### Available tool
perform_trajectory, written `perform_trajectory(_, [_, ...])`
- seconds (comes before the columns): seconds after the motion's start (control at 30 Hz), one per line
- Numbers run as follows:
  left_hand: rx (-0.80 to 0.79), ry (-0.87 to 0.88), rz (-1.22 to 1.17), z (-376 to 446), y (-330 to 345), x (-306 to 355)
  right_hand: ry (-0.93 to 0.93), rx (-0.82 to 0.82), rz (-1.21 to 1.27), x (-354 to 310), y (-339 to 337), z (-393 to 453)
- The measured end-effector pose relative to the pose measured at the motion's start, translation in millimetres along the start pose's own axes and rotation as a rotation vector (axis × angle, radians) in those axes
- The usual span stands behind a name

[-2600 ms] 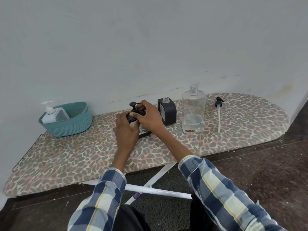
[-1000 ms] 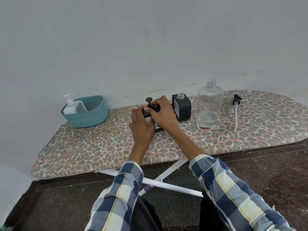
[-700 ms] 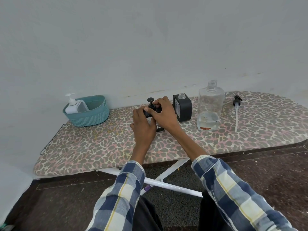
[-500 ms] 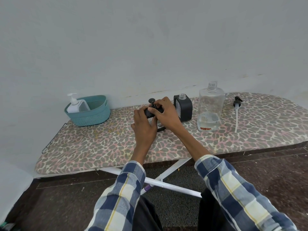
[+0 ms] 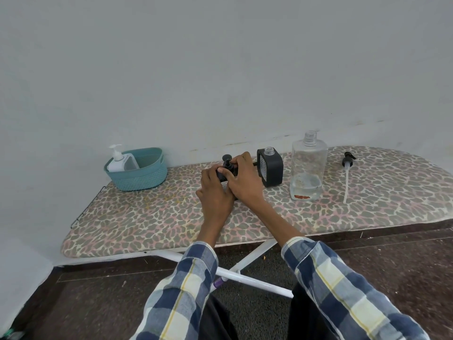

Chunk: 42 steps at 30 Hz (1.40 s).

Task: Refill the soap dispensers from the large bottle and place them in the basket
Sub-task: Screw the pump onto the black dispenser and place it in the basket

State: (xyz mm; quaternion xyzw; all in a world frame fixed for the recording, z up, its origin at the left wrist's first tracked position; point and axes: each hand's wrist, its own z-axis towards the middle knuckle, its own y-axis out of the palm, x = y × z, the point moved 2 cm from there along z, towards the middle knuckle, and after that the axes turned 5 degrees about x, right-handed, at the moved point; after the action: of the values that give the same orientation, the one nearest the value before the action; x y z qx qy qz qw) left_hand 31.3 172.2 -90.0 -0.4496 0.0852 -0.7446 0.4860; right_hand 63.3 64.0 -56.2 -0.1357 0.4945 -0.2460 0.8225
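- Both hands, left hand and right hand, stayed clenched round the black dispenser, its pump apparently being screwed on.
- Basket waited at nine o'clock.

The light was soft, even and fairly bright, with no glare on the pale wall. Shadows beneath the bottle and basket were faint. The wide lens bowed the ironing board at its ends, and the sleeves looked slightly soft.

A leopard-print padded ironing board on white metal legs stands against a pale grey wall, seemingly on dark flooring.
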Motion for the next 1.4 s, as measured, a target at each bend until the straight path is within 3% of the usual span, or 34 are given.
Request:
perform_trajectory(0.2, [0.047,0.066,-0.053,-6.4,1.8,1.1,-0.077,0.041,0.010,2.0,-4.1,-8.2])
perform_trajectory(0.7, [0.086,0.063,-0.062,-4.8,2.4,-2.0,-0.054,0.004,0.245,14.3,-4.4,-13.3])
perform_trajectory(0.87, [-0.004,0.014,-0.090,-1.2,1.8,-7.1,-0.049,-0.036,0.201,20.9,-3.2,-16.0])
perform_trajectory(1.03, [-0.075,-0.090,-0.261,2.2,-12.4,-29.1,-0.067,-0.067,0.091,16.8,-2.1,-19.4])
perform_trajectory(1.23, [0.018,-0.076,-0.060,3.9,-35.7,-34.5,0.044,-0.099,0.077,10.7,14.0,-21.0])
perform_trajectory(1.4, [-0.029,-0.080,-0.037,3.4,-45.2,-53.0,0.038,-0.148,0.016,-1.4,28.4,-19.4])
